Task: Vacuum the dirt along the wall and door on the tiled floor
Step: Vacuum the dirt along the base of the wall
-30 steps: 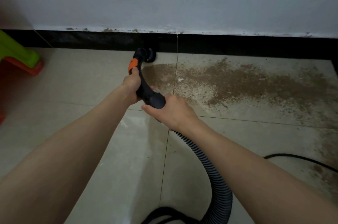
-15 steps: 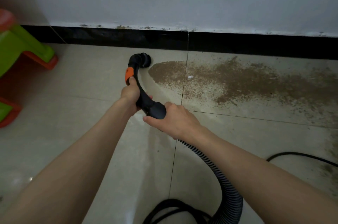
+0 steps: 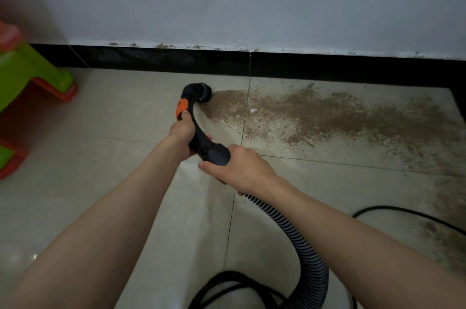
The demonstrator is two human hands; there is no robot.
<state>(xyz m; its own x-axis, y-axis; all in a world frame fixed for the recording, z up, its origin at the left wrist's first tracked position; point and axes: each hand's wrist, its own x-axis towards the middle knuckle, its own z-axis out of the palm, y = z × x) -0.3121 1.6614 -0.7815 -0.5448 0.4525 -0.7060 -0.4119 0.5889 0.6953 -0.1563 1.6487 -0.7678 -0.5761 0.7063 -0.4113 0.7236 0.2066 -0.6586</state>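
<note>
**Both hands on vacuum wand, nozzle at edge of dirt patch**

Nearest: coiled black cable on the tiled floor, ribbed grey hose curving up from bottom edge to the wand. Second black cord lying on floor at right. Right hand wrapped around the hose cuff at rear end of the black curved wand, fingers curled around it, gripping. Left hand further forward on the wand, fingers closed around it, thumb up by the orange button. Round nozzle down on floor, touching left edge of the brown dirt. Dirt spread rightward across two tiles, thinner scatter toward right edge. Small white scrap inside the dirt. Far: black baseboard just beyond nozzle and dirt, white wall above, specks of grime along the seam. Far left: green and orange plastic stool, well apart from nozzle.
</note>
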